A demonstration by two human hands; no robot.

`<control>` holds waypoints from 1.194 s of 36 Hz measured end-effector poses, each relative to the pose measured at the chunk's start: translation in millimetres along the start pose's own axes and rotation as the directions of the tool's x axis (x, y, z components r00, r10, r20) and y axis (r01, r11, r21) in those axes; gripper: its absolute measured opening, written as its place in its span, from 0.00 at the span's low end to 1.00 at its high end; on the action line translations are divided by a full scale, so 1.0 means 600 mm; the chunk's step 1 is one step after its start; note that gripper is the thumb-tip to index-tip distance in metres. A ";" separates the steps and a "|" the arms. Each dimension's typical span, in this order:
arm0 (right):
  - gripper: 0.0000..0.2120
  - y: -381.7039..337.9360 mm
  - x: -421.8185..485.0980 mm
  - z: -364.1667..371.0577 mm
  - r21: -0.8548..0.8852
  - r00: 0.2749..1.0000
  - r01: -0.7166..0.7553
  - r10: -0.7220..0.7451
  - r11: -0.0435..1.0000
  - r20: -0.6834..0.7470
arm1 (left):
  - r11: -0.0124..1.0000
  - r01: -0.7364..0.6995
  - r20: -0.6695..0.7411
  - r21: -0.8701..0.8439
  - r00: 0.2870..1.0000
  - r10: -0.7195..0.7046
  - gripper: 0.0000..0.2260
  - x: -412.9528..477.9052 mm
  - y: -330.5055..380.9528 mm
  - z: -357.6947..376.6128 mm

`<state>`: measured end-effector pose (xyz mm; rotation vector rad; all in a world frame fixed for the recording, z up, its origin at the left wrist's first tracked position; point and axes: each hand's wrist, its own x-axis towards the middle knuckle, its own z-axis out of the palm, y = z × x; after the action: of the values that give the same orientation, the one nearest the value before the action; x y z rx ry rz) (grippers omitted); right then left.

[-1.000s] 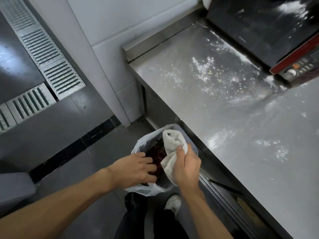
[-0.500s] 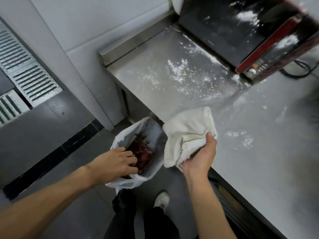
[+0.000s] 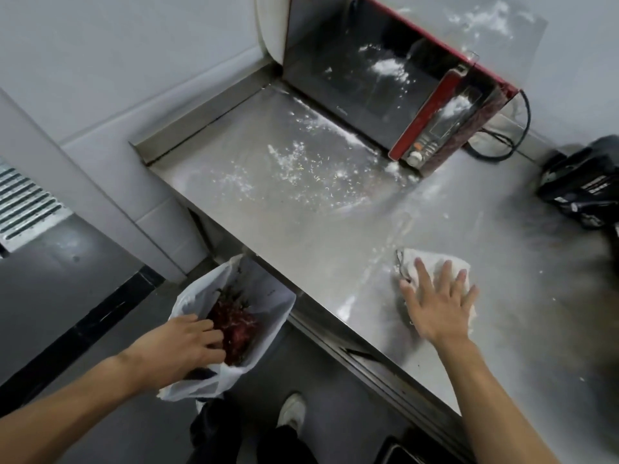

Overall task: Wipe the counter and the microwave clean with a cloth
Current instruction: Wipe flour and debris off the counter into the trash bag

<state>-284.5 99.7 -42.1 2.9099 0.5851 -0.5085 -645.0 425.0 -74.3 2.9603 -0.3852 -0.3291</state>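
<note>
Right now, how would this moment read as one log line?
right hand: flat on white cloth | left hand: holds white plastic bag | steel counter: powdery

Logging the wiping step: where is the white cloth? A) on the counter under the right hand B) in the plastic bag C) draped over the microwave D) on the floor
A: the cloth lies on the counter under the flat right hand; the left hand grips the bag.

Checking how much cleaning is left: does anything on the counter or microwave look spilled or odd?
White powder is spilled over the counter in front of the microwave, with more smeared on its door and top. The right hand presses the cloth nearer the front edge, short of that patch.
</note>
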 end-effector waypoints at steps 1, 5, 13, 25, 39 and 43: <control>0.39 0.005 0.003 0.004 -0.033 0.998 0.037 -0.038 0.999 -0.053 | 1.000 -0.006 0.003 0.000 1.000 0.006 0.07 0.002 0.001 0.000; 0.36 0.034 0.031 -0.006 -0.029 0.977 0.175 -0.177 0.984 -0.115 | 0.999 -0.036 0.018 0.009 0.999 0.036 0.12 0.013 0.005 0.002; 0.31 0.041 0.072 0.029 0.086 0.963 0.249 -0.238 0.965 -0.126 | 0.996 -0.084 0.051 -0.023 0.995 0.085 0.15 0.030 0.015 0.005; 0.24 -0.026 0.067 0.047 0.290 0.934 0.306 -0.227 0.907 -0.275 | 0.995 -0.097 0.023 0.015 0.995 0.096 0.12 0.018 0.018 -0.005; 0.20 -0.326 -0.040 0.081 0.310 0.672 0.740 -0.647 0.596 -0.361 | 0.996 -0.081 -0.020 0.039 0.996 0.082 0.10 0.009 -0.009 0.011; 0.19 -0.397 -0.078 0.103 0.269 0.540 0.841 -0.720 0.469 -0.435 | 0.999 -0.052 -0.043 0.015 0.998 0.053 0.10 0.007 -0.018 0.014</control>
<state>-437.8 289.6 -97.8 2.9282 2.2162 -0.3470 -640.2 433.1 -84.8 2.9592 -0.4611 -0.2568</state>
